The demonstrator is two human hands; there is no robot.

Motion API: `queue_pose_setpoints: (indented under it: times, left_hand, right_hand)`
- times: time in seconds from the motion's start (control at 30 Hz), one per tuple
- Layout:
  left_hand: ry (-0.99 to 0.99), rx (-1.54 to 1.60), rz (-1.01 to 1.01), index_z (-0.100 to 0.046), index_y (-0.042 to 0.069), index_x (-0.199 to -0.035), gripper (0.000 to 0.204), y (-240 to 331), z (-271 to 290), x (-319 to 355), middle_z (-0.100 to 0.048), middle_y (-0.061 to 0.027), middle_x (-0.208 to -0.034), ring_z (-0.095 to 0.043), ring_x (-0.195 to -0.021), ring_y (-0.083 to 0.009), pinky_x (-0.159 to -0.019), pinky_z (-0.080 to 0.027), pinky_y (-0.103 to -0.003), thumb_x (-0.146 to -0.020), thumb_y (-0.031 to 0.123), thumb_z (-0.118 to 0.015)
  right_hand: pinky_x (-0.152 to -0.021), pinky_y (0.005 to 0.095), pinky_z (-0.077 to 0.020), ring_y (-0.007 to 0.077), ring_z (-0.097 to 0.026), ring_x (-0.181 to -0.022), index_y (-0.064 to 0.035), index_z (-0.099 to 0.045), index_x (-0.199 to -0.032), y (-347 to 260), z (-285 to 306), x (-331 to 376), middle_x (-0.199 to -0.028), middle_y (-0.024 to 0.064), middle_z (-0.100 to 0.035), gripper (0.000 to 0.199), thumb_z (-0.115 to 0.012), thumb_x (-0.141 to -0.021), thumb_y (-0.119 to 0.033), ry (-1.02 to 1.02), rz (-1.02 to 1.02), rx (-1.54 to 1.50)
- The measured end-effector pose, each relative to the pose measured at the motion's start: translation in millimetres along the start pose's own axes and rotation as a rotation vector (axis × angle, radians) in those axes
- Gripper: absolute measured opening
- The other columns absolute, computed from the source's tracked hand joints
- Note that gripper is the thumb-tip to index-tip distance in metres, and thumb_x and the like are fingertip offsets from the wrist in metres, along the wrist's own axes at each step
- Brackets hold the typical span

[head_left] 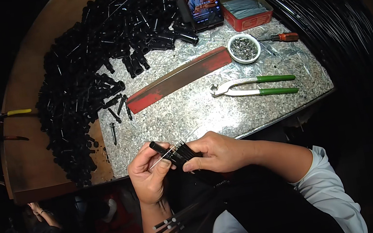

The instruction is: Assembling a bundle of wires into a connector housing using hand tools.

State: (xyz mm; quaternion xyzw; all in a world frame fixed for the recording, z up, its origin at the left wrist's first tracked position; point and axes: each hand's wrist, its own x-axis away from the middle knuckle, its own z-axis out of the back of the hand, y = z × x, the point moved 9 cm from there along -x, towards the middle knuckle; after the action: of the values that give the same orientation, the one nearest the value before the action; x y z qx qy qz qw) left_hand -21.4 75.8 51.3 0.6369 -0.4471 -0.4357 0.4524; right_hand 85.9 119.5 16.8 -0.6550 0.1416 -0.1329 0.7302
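Observation:
Above my lap, at the table's near edge, both hands come together on one bundle of thin black rods (183,153). My left hand (149,183) is closed around a short black tube (158,147) at the bundle's end, thumb pressed against it. A thin, pale wire (191,133) slants across the rods, beside the left thumb and fingers. My right hand (221,152) grips the rods from the right, thumb toward me. Several black rods with pale round ends (170,221) stick out over my left forearm. Where the rods meet the tube is partly hidden by my fingers.
Pincers with green handles (255,87) lie on the speckled tabletop (171,114). Beyond are a worn red bar (180,79), a white bowl of small metal pieces (244,49), a screwdriver (287,37), a red tin (252,20), a phone (201,2), and heaped black tubular parts (78,80).

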Motion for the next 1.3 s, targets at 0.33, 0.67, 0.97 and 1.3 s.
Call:
queue_pose_setpoints:
  times: [0.33,0.67,0.97,1.3]
  left_hand:
    - [0.158,-0.256,-0.036,-0.059,-0.010,-0.105,0.028,7.7,7.1,9.6,-0.058,-0.0092,-0.095,-0.059,-0.079,-0.0126,-0.070,-0.048,-0.021,-0.080,-0.001,-0.067]
    - [0.147,0.156,0.027,-0.056,-0.008,-0.111,0.032,-15.0,9.9,10.2,-0.062,-0.0123,-0.096,-0.062,-0.083,-0.0152,-0.074,-0.051,-0.024,-0.082,0.002,-0.066]
    - [0.163,0.430,0.203,-0.056,-0.004,-0.113,0.035,-42.0,10.9,13.0,-0.063,-0.0137,-0.098,-0.061,-0.083,-0.0162,-0.074,-0.050,-0.024,-0.081,0.003,-0.068]
    - [0.169,0.599,0.178,-0.055,-0.002,-0.111,0.031,-42.7,-4.9,13.7,-0.061,-0.0119,-0.101,-0.059,-0.090,-0.0186,-0.086,-0.046,-0.031,-0.083,0.006,-0.066]
  right_hand:
    - [-0.054,0.0325,-0.0427,0.0207,-0.054,-0.055,-0.0004,-0.059,-0.084,2.0,2.8,-3.2,-0.062,0.0100,-0.057,0.031,-0.060,-0.088,-0.031,0.054,0.029,-0.060]
    - [-0.055,0.0316,-0.0428,0.0181,-0.056,-0.058,0.0004,-0.057,-0.084,-3.0,0.3,-1.8,-0.066,0.0098,-0.059,0.026,-0.062,-0.088,-0.025,0.064,0.013,0.032]
    - [-0.056,0.0360,-0.0427,0.0293,-0.056,-0.059,0.0016,-0.055,-0.087,-18.4,5.4,2.2,-0.066,0.0150,-0.054,0.023,-0.062,-0.087,-0.020,0.165,0.174,0.047]
    - [-0.054,0.0359,-0.0420,0.0288,-0.055,-0.057,0.0013,-0.056,-0.085,-19.7,6.1,3.2,-0.065,0.0152,-0.054,0.021,-0.062,-0.087,-0.018,0.151,0.150,0.054]
